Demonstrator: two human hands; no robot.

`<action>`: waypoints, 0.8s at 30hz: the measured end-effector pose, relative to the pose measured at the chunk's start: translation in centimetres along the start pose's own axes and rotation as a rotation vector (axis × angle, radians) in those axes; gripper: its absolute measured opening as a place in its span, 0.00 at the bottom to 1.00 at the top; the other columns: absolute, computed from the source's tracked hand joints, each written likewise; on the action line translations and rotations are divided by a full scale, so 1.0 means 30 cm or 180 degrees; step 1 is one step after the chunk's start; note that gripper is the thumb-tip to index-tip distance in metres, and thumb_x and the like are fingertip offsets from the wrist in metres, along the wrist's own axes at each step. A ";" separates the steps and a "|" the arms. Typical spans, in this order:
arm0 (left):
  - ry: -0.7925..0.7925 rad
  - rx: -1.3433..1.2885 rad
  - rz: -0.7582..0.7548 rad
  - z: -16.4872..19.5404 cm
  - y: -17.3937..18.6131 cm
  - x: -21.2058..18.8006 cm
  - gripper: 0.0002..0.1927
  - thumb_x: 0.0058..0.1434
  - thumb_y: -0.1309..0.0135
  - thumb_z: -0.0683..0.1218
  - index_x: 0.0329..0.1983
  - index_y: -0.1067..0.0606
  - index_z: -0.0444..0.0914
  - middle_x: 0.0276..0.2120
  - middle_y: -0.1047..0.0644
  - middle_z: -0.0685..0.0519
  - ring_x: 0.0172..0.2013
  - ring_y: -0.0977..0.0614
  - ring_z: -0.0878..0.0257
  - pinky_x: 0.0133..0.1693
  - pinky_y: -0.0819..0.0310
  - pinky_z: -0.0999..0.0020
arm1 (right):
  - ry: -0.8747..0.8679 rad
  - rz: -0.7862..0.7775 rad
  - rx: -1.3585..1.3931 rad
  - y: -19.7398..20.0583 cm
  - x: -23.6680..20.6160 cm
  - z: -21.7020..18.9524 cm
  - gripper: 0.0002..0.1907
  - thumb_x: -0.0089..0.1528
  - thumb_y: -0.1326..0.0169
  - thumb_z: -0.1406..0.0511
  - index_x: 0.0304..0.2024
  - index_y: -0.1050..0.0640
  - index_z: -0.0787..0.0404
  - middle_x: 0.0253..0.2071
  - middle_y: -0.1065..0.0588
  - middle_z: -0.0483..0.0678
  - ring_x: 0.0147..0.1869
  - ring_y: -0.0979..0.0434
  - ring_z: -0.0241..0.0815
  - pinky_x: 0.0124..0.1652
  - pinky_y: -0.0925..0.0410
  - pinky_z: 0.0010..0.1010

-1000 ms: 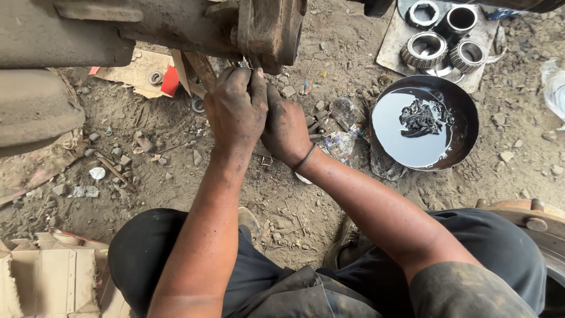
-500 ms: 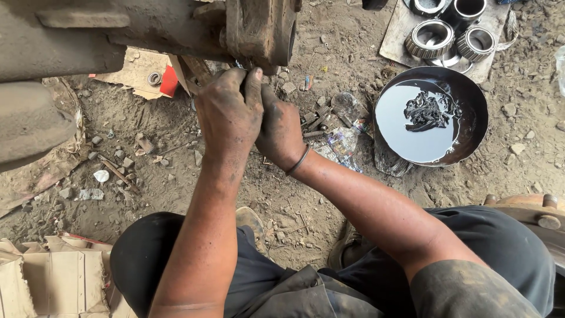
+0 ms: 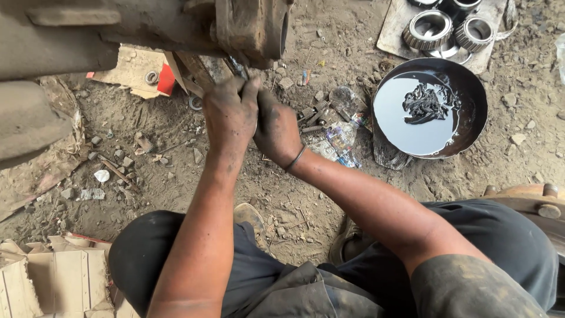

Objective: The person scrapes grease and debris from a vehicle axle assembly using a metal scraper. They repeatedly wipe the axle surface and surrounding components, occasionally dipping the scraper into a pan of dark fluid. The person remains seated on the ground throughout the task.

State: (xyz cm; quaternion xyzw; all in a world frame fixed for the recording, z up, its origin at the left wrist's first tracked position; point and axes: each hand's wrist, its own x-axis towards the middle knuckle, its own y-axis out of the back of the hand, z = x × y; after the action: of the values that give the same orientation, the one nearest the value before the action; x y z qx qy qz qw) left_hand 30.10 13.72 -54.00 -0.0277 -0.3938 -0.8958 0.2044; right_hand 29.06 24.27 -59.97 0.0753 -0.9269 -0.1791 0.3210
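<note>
Grip: left hand (image 3: 231, 115) and right hand (image 3: 276, 131) both closed together on a part under the greasy axle hub (image 3: 250, 26).
Nearby: oil pan (image 3: 471, 126), bearings (image 3: 429, 28) on the dirt ground (image 3: 176, 171).

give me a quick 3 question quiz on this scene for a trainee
1. True or false: both the left hand and the right hand are up at the underside of the rusty metal hub.
2. What lies in the round metal pan? A) clean water B) dark glossy liquid with a black clump in it C) dry sand
3. Fill the gap: the ring-shaped bearings rest on a flat piece of ____ beyond the pan.

Key
1. True; what the fingers grip is hidden.
2. B
3. cardboard
</note>
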 end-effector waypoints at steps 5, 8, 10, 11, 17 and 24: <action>-0.0884 -0.0220 0.0503 0.006 0.039 0.018 0.15 0.73 0.45 0.47 0.31 0.21 0.35 0.23 0.21 0.51 0.21 0.21 0.65 0.26 0.28 0.66 | -0.0239 -0.0097 0.0001 0.003 0.058 -0.021 0.14 0.62 0.46 0.67 0.47 0.31 0.67 0.25 0.25 0.62 0.30 0.22 0.64 0.29 0.30 0.49; -0.0010 -0.0590 0.0161 -0.018 -0.013 0.044 0.16 0.71 0.46 0.49 0.29 0.21 0.37 0.20 0.23 0.54 0.19 0.24 0.66 0.22 0.31 0.66 | -0.0267 -0.0259 -0.0475 -0.008 0.075 0.015 0.10 0.64 0.46 0.66 0.44 0.30 0.65 0.26 0.23 0.61 0.29 0.22 0.64 0.29 0.30 0.51; 0.0481 -0.0687 -0.0157 -0.046 -0.063 0.055 0.18 0.71 0.48 0.51 0.28 0.21 0.37 0.18 0.24 0.54 0.17 0.26 0.66 0.21 0.33 0.66 | -0.0343 -0.0427 -0.0801 -0.011 0.061 0.049 0.10 0.62 0.47 0.67 0.44 0.30 0.65 0.25 0.24 0.60 0.29 0.22 0.64 0.30 0.30 0.52; 0.0525 -0.0608 -0.0315 -0.058 -0.089 0.056 0.20 0.72 0.49 0.52 0.27 0.22 0.36 0.17 0.25 0.54 0.16 0.28 0.65 0.21 0.34 0.65 | -0.0386 -0.0501 -0.0977 -0.010 0.047 0.064 0.11 0.62 0.47 0.67 0.44 0.30 0.65 0.25 0.24 0.60 0.29 0.22 0.64 0.30 0.30 0.52; 0.0005 -0.0558 -0.0153 -0.092 -0.120 0.028 0.22 0.73 0.50 0.52 0.26 0.23 0.36 0.16 0.26 0.55 0.16 0.26 0.66 0.22 0.31 0.67 | -0.0257 -0.0377 -0.0877 0.006 0.004 0.082 0.12 0.59 0.46 0.67 0.42 0.30 0.65 0.22 0.25 0.61 0.26 0.23 0.63 0.28 0.30 0.51; 0.0100 -0.0714 -0.0046 -0.066 -0.081 0.044 0.21 0.74 0.54 0.52 0.28 0.23 0.38 0.17 0.24 0.55 0.17 0.22 0.67 0.26 0.25 0.69 | -0.0313 -0.0493 -0.0800 -0.010 0.056 0.069 0.09 0.63 0.48 0.67 0.44 0.30 0.64 0.25 0.24 0.59 0.29 0.22 0.62 0.30 0.30 0.50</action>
State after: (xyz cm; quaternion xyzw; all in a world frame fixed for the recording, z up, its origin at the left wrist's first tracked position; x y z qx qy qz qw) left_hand 28.18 13.32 -56.78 -0.0335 -0.2881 -0.9360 0.1997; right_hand 26.48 24.15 -60.63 0.0970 -0.9032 -0.3214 0.2673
